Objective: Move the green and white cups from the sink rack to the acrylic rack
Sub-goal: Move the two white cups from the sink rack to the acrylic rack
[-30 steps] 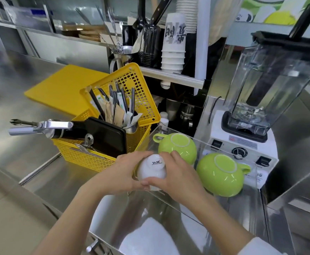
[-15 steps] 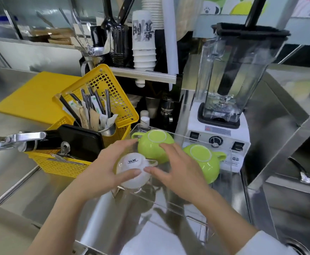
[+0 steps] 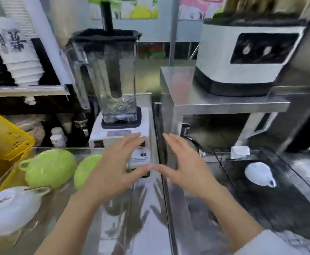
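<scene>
- Nearest, at the left edge of the steel surface (image 3: 141,214), a white cup (image 3: 10,210) sits upside down in the acrylic rack (image 3: 38,189).
- Bare steel lies open between the two forearms.
- Left hand (image 3: 113,170) and right hand (image 3: 185,170) hover empty above the seam where the surface meets the sink; fingers (image 3: 130,139) spread wide, thumbs nearly touching.
- Two green cups (image 3: 49,168) rest inverted further back in the rack, the second (image 3: 87,170) partly behind the left hand.
- Right, a second white cup (image 3: 260,173) lies on the dark sink rack (image 3: 261,199), probably tipped on its side; blur hides detail.
- Beyond stand a blender (image 3: 113,85) and a yellow basket (image 3: 5,137).
</scene>
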### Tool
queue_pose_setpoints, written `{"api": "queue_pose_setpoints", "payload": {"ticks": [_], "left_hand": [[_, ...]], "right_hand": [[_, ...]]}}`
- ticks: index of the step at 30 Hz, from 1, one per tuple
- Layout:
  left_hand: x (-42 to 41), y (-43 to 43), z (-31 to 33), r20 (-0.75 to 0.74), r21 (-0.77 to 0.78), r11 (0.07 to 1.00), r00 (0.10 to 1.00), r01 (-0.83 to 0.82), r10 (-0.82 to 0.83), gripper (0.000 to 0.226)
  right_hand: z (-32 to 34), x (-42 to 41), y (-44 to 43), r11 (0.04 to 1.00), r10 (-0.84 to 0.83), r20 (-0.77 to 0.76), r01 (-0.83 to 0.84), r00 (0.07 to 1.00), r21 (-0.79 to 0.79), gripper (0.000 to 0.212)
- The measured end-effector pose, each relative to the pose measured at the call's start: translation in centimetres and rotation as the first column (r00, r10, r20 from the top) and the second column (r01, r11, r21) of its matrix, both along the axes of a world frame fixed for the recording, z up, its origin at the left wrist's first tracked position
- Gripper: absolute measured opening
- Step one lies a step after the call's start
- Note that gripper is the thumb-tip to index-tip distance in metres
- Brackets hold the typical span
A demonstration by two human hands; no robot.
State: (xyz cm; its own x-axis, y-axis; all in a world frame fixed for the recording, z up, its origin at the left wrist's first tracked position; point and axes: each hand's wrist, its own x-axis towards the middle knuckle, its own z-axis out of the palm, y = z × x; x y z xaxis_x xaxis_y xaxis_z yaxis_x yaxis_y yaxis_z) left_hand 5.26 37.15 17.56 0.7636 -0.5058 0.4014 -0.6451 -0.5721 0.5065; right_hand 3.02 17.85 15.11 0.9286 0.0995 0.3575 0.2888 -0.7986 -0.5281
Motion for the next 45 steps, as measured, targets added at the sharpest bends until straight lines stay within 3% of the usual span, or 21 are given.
{"api": "queue_pose_setpoints", "payload": {"ticks": [10,21,28,31,40,45], "left_hand": [[0.9,-21.6,-5.7,-0.15,0.025,0.969,0.96,0.244,-0.238,0.064],[5.0,-38.2,-15.1,-0.343,0.186,0.916,0.898,0.354,-0.277,0.073],[7.2,-43.3,-19.8,-0.442,0.324,0.879,0.877,0.351,-0.188,0.092],[7.7,-44.4,-21.0,-0.474,0.343,0.868,0.864,0.358,-0.169,0.098],[8.4,-44.9,-22.3,-0.532,0.207,0.933,0.834,0.296,-0.147,0.099],[7.9,-44.5,-21.9,-0.58,0.101,0.967,0.804,0.233,-0.133,0.087]], "right_hand": [[-4.7,-2.8,-20.0,0.936,-0.296,-0.161,0.32,0.941,0.144,0.086],[-12.5,-3.5,-34.0,0.862,-0.432,-0.365,0.497,0.825,0.103,0.082],[-17.0,-1.7,-36.4,0.845,-0.401,-0.425,0.507,0.812,0.172,0.064],[-18.2,-0.9,-36.2,0.807,-0.424,-0.444,0.551,0.79,0.21,0.072],[-20.3,0.7,-36.4,0.841,-0.449,-0.432,0.533,0.782,0.089,0.082],[-20.3,1.1,-36.0,0.852,-0.462,-0.493,0.523,0.737,-0.018,0.083]]}}
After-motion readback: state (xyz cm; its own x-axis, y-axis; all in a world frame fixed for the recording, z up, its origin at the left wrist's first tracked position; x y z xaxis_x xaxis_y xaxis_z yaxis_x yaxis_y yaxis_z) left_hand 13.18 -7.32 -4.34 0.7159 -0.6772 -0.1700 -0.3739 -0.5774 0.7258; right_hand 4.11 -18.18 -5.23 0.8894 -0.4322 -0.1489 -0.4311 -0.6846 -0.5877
